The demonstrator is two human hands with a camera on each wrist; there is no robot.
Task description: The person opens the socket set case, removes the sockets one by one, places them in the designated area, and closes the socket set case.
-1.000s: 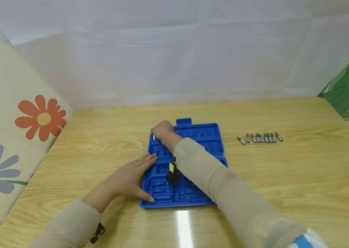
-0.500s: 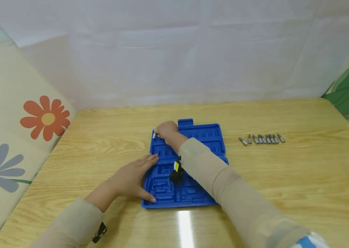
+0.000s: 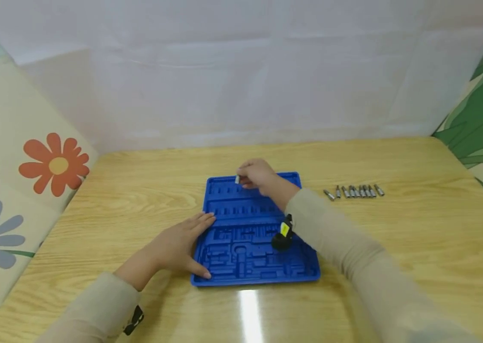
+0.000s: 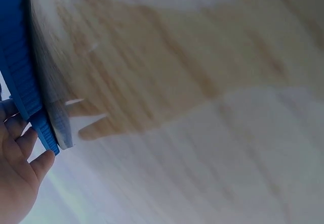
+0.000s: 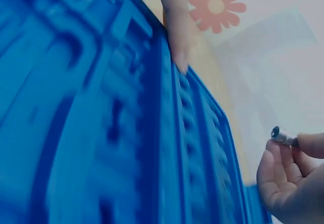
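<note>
An open blue plastic case (image 3: 241, 222) with moulded slots lies on the wooden table. My left hand (image 3: 179, 243) rests along its left edge with fingers extended, thumb near the front corner; the left wrist view shows those fingertips (image 4: 46, 159) against the case's side. Over the upper half of the case, my right hand (image 3: 260, 177) pinches a small silver bit socket (image 3: 237, 179) between thumb and fingers. In the right wrist view the bit socket (image 5: 283, 136) is tilted, its round hollow end facing away from the thumb.
Several more bit sockets (image 3: 338, 192) lie in a loose row on the table, right of the case. A white cloth (image 3: 190, 95) hangs behind the table. Flower-painted panels (image 3: 5, 143) stand at both sides.
My right hand has moved right from the case's upper left corner, carrying the bit socket with it. My left hand has stayed on the case's edge.
</note>
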